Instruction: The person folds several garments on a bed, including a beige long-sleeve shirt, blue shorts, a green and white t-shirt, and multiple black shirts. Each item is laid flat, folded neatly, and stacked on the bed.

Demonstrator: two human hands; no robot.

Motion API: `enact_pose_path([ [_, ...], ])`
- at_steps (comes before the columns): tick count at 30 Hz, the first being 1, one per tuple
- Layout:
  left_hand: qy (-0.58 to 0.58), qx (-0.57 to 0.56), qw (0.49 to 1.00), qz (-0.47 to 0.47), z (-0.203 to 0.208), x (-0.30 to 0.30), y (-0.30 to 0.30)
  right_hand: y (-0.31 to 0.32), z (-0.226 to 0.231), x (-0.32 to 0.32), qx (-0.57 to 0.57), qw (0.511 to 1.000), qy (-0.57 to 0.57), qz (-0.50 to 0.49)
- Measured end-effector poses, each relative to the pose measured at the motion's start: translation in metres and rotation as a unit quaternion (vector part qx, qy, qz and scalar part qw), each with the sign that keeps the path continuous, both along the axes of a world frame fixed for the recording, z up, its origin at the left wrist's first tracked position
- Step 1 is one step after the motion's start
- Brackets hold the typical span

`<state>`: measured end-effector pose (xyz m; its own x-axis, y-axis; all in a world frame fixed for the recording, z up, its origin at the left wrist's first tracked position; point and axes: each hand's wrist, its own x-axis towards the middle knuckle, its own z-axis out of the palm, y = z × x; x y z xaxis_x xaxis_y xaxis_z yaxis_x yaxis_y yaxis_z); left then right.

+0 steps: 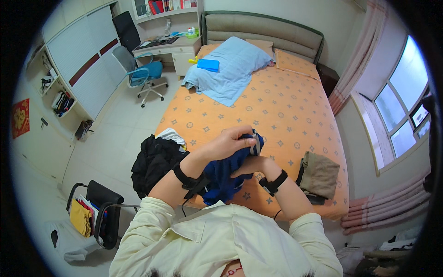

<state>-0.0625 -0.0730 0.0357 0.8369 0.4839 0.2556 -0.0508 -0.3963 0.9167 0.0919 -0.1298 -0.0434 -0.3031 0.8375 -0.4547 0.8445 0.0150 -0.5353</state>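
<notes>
A dark blue garment with a pale striped edge hangs bunched in front of me, over the bed's near edge. My left hand pinches its striped edge at the top, fingers closed. Lower down, my right hand grips the cloth, with some of its fingers hidden in the folds. Left of the garment lies a heap of black clothes, with a white cloth behind it. To the right, a folded khaki garment rests on darker folded cloth.
The bed wears an orange patterned sheet. A light blue quilt and a blue flat item lie farther back. At left are an office chair and a black chair holding clothes. A window stands right.
</notes>
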Motion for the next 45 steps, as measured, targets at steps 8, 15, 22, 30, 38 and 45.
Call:
enact_pose_path([
  [8, 0.010, -0.036, 0.977, 0.211, 0.007, -0.021, 0.039, -0.034, 0.056, 0.009, 0.563, 0.793, 0.150, -0.177],
  [15, -0.001, -0.086, 0.993, 0.079, 0.009, -0.009, 0.026, -0.018, 0.051, -0.003, 0.246, 0.855, 0.364, -0.274],
  [22, 0.113, 0.050, 0.990, -0.064, -0.023, -0.034, 0.035, -0.028, 0.094, 0.044, 0.263, 0.820, 0.477, -0.175],
  [30, 0.235, 0.295, 0.922, -0.088, -0.019, -0.045, 0.055, -0.002, 0.132, 0.125, 0.377, 0.685, 0.549, -0.296],
  [38, 0.122, -0.053, 0.991, 0.017, 0.011, -0.017, 0.035, 0.024, 0.030, 0.129, 0.450, 0.763, 0.277, -0.373],
  [45, -0.009, -0.288, 0.955, 0.068, 0.001, 0.000, 0.044, -0.038, 0.004, 0.041, 0.182, 0.886, 0.391, -0.170],
])
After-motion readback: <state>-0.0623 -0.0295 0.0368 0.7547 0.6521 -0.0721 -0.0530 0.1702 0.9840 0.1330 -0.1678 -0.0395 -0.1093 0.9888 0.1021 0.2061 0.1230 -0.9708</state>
